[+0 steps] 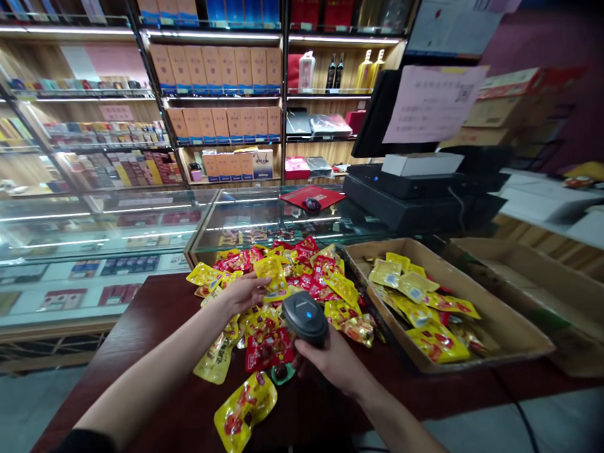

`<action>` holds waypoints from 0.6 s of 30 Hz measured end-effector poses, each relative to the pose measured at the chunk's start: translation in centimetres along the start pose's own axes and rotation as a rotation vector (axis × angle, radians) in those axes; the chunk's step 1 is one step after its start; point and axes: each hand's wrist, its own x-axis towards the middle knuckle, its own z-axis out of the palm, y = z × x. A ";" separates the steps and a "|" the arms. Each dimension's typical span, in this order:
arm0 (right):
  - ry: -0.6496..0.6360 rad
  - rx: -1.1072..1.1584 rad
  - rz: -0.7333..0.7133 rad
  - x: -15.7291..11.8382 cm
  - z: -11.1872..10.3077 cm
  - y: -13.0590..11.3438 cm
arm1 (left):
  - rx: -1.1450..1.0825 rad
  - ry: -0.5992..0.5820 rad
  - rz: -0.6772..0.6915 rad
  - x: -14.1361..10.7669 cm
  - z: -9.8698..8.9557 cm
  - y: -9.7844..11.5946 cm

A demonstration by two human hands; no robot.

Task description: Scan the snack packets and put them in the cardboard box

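Note:
My left hand [245, 294] is closed on a yellow snack packet [271, 277], held up at the far side of a heap of yellow and red packets. In my right hand [330, 359] is a black barcode scanner [305, 314] with a blue light on top, its head close to the packet. Below the scanner lie a red packet [269, 349] and a small green-edged packet [283, 372]. Nearer to me, a lone yellow packet [246, 413] rests on the dark red table [143, 360].
To the right stands a cardboard box [516, 340] with several yellow packets in it, beside another cardboard box [567, 282]. A glass counter [263, 215] carries a mouse [312, 204] on a red mat. Behind are a monitor [378, 117] and stocked shelves [217, 98].

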 end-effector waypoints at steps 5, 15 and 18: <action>-0.009 0.060 0.066 2.7 0.8 0.7 | 0.178 0.050 -0.008 3.5 1.3 2.1; 0.191 -0.069 -0.106 11.3 1.6 -0.9 | 0.177 0.053 0.130 7.7 1.6 6.8; 0.205 -0.082 -0.100 11.5 2.8 0.1 | 0.163 0.059 0.136 7.7 1.0 7.3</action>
